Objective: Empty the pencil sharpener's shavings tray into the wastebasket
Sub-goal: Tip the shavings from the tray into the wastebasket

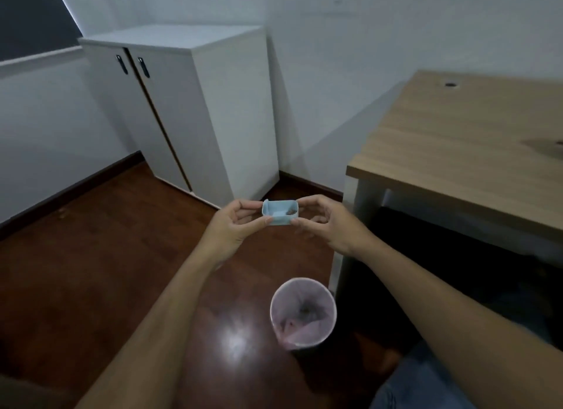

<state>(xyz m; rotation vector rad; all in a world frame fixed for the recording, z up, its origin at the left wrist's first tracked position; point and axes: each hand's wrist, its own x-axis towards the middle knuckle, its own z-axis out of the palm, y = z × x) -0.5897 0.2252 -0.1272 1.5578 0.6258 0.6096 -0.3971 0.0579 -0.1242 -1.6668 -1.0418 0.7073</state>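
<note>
A small light-blue shavings tray (277, 215) is held in the air at the middle of the head view, open side up. Dark shavings lie in its right corner. My left hand (236, 224) pinches its left end and my right hand (323, 222) pinches its right end. The round wastebasket (275, 312), lined with a pale pink bag, stands on the floor below and nearer to me than the tray, with some dark bits inside. The sharpener body is out of view.
A wooden desk (463, 152) with white legs stands at the right, its corner close to my right hand. A white two-door cabinet (198, 104) stands against the back wall. Dark wooden floor (91, 271) spreads to the left.
</note>
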